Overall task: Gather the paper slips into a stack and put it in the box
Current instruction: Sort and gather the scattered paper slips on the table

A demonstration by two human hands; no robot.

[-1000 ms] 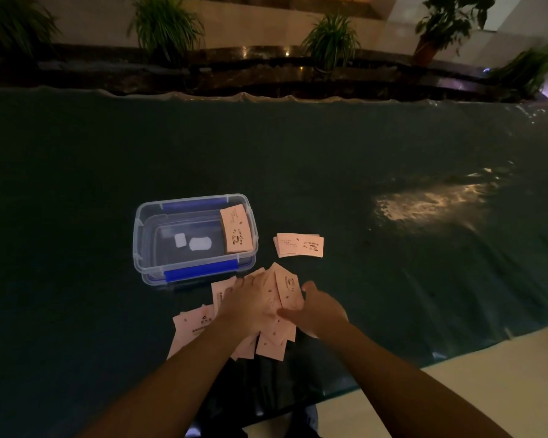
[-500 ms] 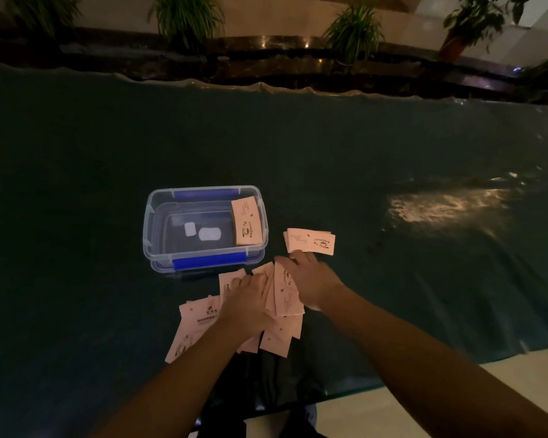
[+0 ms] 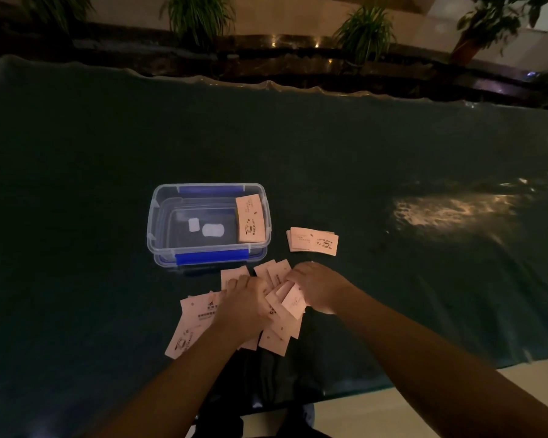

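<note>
Dim lighting; dark teal tabletop [image 3: 361,172] fills most of the frame, potted plants [image 3: 200,14] along the top edge, one glare patch at mid right.

Paper slips [image 3: 190,327]: pale pink rectangles with small dark print and a coffee-cup logo. Loose pile lies fanned and overlapping at lower centre, slips pointing in several directions, edges not aligned. A small squared-up stack [image 3: 313,241] sits apart, just right of the box. One more slip [image 3: 250,219] is inside the box, at its right end.

Box [image 3: 208,224]: clear plastic, lidless, blue clips on its long sides, just above the pile at centre left of the frame.

Your left hand [image 3: 244,306] lies flat, palm down, fingers spread on the middle of the pile. Your right hand [image 3: 318,287] is curled at the pile's right edge, fingers pinching a few slips that tilt up off the tabletop.
</note>
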